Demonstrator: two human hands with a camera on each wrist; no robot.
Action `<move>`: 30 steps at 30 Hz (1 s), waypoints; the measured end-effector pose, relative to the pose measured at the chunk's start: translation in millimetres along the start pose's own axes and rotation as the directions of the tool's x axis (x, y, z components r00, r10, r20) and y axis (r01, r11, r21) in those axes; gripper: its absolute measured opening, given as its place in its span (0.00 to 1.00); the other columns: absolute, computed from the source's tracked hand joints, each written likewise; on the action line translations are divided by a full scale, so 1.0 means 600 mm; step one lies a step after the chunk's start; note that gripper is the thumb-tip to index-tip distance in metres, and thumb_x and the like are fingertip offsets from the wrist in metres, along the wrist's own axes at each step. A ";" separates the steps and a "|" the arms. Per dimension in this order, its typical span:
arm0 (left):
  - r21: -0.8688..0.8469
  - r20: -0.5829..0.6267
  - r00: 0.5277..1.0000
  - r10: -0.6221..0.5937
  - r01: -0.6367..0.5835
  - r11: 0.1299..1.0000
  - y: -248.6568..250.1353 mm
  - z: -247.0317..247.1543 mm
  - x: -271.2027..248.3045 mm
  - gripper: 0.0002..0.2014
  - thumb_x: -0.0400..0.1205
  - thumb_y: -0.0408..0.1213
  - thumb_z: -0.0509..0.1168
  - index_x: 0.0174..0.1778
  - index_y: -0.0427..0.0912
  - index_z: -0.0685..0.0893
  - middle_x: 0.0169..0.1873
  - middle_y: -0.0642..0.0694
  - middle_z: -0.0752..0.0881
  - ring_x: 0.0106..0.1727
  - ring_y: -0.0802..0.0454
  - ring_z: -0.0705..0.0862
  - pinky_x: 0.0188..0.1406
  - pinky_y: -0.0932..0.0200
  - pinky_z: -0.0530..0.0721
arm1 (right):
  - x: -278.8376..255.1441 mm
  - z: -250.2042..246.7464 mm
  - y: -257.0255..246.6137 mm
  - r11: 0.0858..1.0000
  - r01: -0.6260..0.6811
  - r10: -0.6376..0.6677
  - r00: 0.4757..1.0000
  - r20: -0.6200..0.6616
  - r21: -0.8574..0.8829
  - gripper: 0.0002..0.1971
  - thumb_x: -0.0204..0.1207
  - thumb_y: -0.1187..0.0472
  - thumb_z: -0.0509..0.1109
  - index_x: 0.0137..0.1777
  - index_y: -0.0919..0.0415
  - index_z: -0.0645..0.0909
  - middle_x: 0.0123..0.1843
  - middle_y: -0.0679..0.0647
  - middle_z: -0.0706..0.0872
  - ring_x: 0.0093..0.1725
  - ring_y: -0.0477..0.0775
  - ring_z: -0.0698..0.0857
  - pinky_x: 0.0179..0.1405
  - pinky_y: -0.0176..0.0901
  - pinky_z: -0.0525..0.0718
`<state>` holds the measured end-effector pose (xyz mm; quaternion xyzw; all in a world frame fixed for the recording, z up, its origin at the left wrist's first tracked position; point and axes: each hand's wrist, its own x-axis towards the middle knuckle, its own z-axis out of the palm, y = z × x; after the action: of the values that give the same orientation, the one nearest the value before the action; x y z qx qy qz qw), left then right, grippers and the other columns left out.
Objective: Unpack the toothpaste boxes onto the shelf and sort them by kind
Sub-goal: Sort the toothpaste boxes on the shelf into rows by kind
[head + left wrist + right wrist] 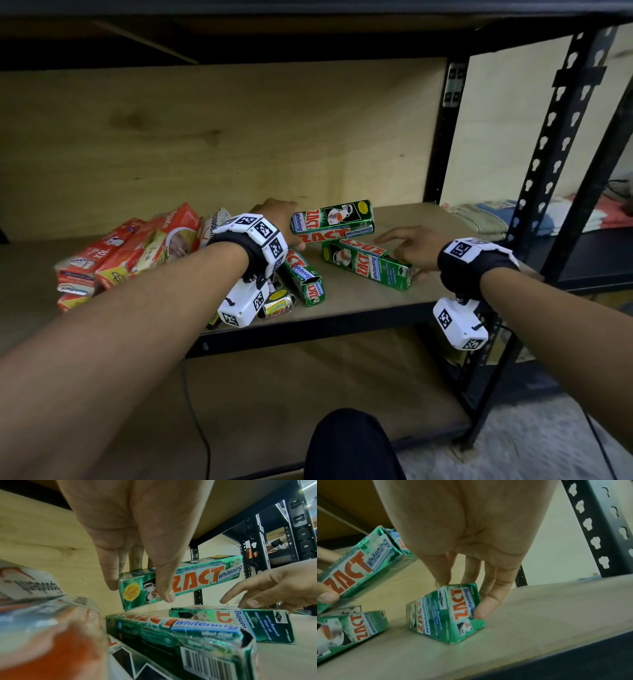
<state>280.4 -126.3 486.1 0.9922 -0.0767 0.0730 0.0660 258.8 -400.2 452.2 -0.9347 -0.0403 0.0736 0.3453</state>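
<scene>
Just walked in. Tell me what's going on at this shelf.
A person is sorting toothpaste boxes on a wooden shelf. The left hand grips one green Zact box and holds it raised above the others. The right hand pinches the near end of a second green Zact box lying on the shelf. A third green box lies between the arms. A pile of red and white boxes sits to the left.

Head view looks down — wrist views close, sharing the shelf (404,294).
</scene>
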 end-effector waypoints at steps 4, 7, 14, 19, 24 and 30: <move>-0.011 0.003 1.000 -0.001 0.001 1.000 0.002 0.005 0.000 0.28 0.70 0.51 0.79 0.64 0.49 0.80 0.57 0.48 0.86 0.55 0.46 0.85 0.46 0.60 0.77 | -0.002 -0.001 -0.001 0.990 0.045 -0.036 0.997 0.070 -0.131 0.21 0.75 0.52 0.76 0.68 0.38 0.80 0.60 0.53 0.82 0.46 0.52 0.88 0.38 0.45 0.92; -0.019 0.017 1.000 0.007 -0.007 1.000 0.006 0.007 -0.002 0.28 0.70 0.50 0.79 0.64 0.48 0.81 0.57 0.47 0.86 0.56 0.46 0.85 0.46 0.60 0.77 | 0.004 -0.005 0.002 0.994 0.019 -0.014 0.999 0.050 -0.105 0.21 0.78 0.59 0.73 0.69 0.41 0.80 0.62 0.55 0.81 0.50 0.57 0.87 0.41 0.49 0.92; -0.057 0.016 1.000 0.005 -0.004 0.998 0.010 0.011 -0.004 0.27 0.70 0.51 0.79 0.64 0.49 0.80 0.58 0.48 0.86 0.57 0.46 0.85 0.48 0.60 0.78 | 0.009 -0.013 0.024 0.935 -0.155 0.158 0.987 0.016 0.320 0.23 0.82 0.66 0.67 0.74 0.49 0.72 0.63 0.63 0.81 0.52 0.63 0.85 0.41 0.56 0.90; -0.075 0.021 1.000 0.003 -0.001 0.997 0.015 0.013 -0.004 0.27 0.70 0.50 0.79 0.64 0.49 0.81 0.58 0.49 0.87 0.56 0.47 0.85 0.48 0.61 0.78 | 0.016 -0.021 0.031 0.676 -0.134 0.167 0.986 0.026 0.725 0.27 0.81 0.69 0.66 0.77 0.50 0.66 0.66 0.65 0.82 0.61 0.70 0.84 0.56 0.67 0.85; -0.070 0.042 0.999 0.033 -0.030 0.997 0.018 0.012 -0.007 0.29 0.70 0.49 0.80 0.66 0.48 0.81 0.59 0.48 0.86 0.57 0.47 0.85 0.46 0.62 0.75 | 0.019 -0.025 0.005 0.641 -0.109 0.117 0.992 0.043 0.760 0.20 0.83 0.72 0.57 0.74 0.63 0.73 0.69 0.66 0.81 0.64 0.69 0.81 0.63 0.66 0.78; -0.075 0.048 0.998 0.036 -0.033 0.997 0.016 0.014 -0.009 0.29 0.70 0.48 0.80 0.66 0.49 0.80 0.59 0.48 0.86 0.57 0.47 0.85 0.48 0.61 0.78 | 0.024 -0.005 0.009 0.698 -0.154 0.192 0.981 0.025 0.699 0.20 0.81 0.78 0.53 0.69 0.65 0.74 0.69 0.68 0.81 0.46 0.60 0.84 0.42 0.52 0.81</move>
<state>274.8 -135.9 478.3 0.9891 -0.0980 0.0466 0.0993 273.5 -404.4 449.6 -0.7366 0.0869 0.0922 0.6644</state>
